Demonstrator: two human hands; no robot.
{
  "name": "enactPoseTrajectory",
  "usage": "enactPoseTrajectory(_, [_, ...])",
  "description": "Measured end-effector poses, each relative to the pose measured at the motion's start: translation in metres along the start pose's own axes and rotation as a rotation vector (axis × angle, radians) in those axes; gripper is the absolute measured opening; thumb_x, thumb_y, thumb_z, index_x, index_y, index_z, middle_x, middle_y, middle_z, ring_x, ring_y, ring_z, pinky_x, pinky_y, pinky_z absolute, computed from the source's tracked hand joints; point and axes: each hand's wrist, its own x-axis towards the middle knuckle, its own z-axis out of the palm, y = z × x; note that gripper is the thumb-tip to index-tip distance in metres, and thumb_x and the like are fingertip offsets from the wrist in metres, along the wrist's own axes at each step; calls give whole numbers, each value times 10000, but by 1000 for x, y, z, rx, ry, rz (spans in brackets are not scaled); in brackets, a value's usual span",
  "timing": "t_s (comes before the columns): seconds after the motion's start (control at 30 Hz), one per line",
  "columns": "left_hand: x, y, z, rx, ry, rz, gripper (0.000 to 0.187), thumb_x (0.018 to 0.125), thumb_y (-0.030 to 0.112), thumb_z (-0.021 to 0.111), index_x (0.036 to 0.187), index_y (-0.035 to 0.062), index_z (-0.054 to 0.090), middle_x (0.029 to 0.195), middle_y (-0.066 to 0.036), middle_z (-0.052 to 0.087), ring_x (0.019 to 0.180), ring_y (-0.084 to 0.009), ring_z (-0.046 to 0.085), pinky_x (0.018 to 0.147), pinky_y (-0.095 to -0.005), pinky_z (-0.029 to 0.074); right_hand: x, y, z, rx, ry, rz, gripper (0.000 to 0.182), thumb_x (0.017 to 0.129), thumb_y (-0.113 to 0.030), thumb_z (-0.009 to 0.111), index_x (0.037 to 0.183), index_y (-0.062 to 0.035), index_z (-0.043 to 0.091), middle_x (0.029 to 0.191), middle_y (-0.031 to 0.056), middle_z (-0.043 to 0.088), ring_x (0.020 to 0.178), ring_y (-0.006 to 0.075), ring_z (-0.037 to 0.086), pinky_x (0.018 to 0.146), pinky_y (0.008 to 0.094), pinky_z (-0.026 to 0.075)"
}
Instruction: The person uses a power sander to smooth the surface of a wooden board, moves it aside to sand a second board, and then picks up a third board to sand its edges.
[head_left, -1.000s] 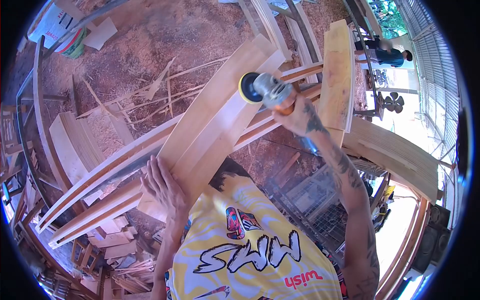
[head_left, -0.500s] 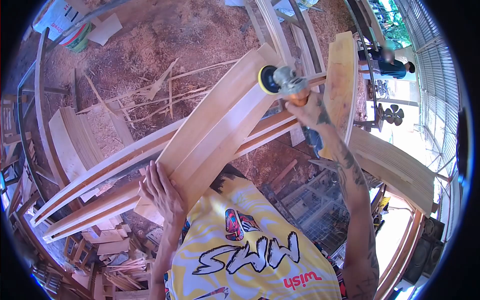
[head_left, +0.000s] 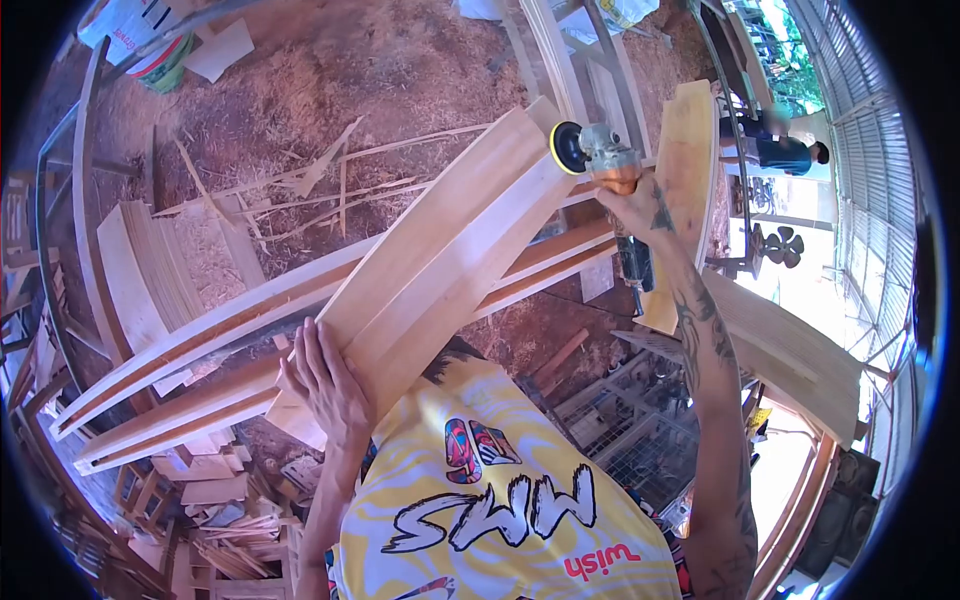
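Observation:
My right hand point(head_left: 640, 205) is wrapped round a power sander point(head_left: 608, 160) with a yellow-edged round pad, held at the far right end of a wide pale wooden board point(head_left: 440, 245). The board has a lengthwise step and lies slantwise across long curved wooden rails point(head_left: 235, 295). On the board's near left end, my left hand point(head_left: 330, 385) rests with fingers stretched out and lying flat. The sander's dark body hangs below my right hand.
Curved boards point(head_left: 150, 280) are stacked at the left, with a yellowish board point(head_left: 682, 180) and another stack point(head_left: 790, 345) at the right. Wood strips and shavings cover the ground. Two people point(head_left: 785, 152) are in the background. A fan point(head_left: 780, 245) stands at the right.
My right hand and the sander have moved slightly to the right. My left hand stays in place on the board. The view has shifted a little.

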Motion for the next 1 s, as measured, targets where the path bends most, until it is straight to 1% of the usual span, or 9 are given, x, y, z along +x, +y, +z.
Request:
enactPoseTrajectory(0.13, [-3, -4, 2, -24, 5, 12, 669, 1076, 189, 490, 1700, -26, 384, 1754, -235, 390, 1652, -406, 328, 1348, -636, 125, -2, -16, -11, 60, -29, 27, 594, 856, -433, 885, 1186, 44, 756, 1038, 175, 787, 982, 271, 784, 881, 432, 610])
enactPoseTrajectory(0.17, [-4, -5, 4, -32, 11, 13, 680, 1071, 198, 502, 1704, -21, 383, 1758, -228, 389, 1655, -395, 330, 1345, -641, 120, -8, -43, -26, 128, -145, 255, 587, 858, -431, 885, 1187, 38, 760, 1043, 164, 781, 990, 272, 778, 892, 428, 607])
enactPoseTrajectory(0.27, [-1, -4, 6, -27, 32, 7, 686, 1072, 210, 512, 1708, -13, 383, 1759, -219, 394, 1656, -380, 336, 1343, -642, 115, -21, -45, -22, 107, -16, 9, 489, 890, -355, 868, 1168, 33, 765, 893, 76, 768, 820, 196, 765, 752, 363, 594])
enactPoseTrajectory(0.4, [0, -1, 0, -20, 5, 7, 656, 1093, 194, 474, 1701, -33, 377, 1764, -231, 380, 1659, -413, 312, 1357, -627, 125, -25, -48, -6, -7, -7, -171, 590, 863, -389, 874, 1248, 35, 733, 959, 114, 771, 817, 212, 764, 730, 381, 605])
enactPoseTrajectory(0.53, [-4, -8, 6, 1, 18, 27, 657, 1103, 209, 465, 1706, -33, 366, 1772, -219, 374, 1666, -409, 301, 1363, -624, 117, -19, -53, -24, 204, -231, 217, 681, 839, -453, 887, 1229, 81, 722, 991, 148, 780, 826, 227, 767, 737, 408, 605])
enactPoseTrajectory(0.57, [-4, -7, 5, -4, 26, 30, 658, 1105, 213, 460, 1708, -32, 362, 1774, -216, 373, 1667, -407, 299, 1364, -623, 115, -22, -44, -15, 67, -68, -12, 681, 843, -465, 881, 1214, 84, 723, 1028, 191, 789, 895, 275, 793, 782, 432, 617])
enactPoseTrajectory(0.67, [-3, -5, 6, -5, 32, 25, 654, 1112, 222, 448, 1710, -29, 360, 1774, -212, 377, 1669, -400, 299, 1364, -620, 115, -59, -54, 17, -198, 154, -63, 670, 848, -469, 874, 1239, 55, 728, 1065, 227, 794, 993, 334, 804, 852, 468, 621])
enactPoseTrajectory(0.7, [-4, -7, 6, 0, 28, 25, 652, 1114, 224, 443, 1710, -28, 361, 1773, -211, 380, 1669, -398, 300, 1364, -619, 116, -76, -92, 10, -51, -35, -95, 635, 843, -435, 886, 1234, 40, 726, 1111, 280, 787, 1081, 394, 794, 920, 495, 615])
enactPoseTrajectory(1.0, [-5, -10, 12, 17, 22, 20, 644, 1116, 233, 453, 1702, -21, 376, 1764, -204, 400, 1659, -386, 323, 1361, -620, 125, -192, -178, 74, -25, -321, -325, 485, 821, -303, 918, 1106, 19, 696, 977, 288, 769, 966, 476, 779, 815, 510, 632])
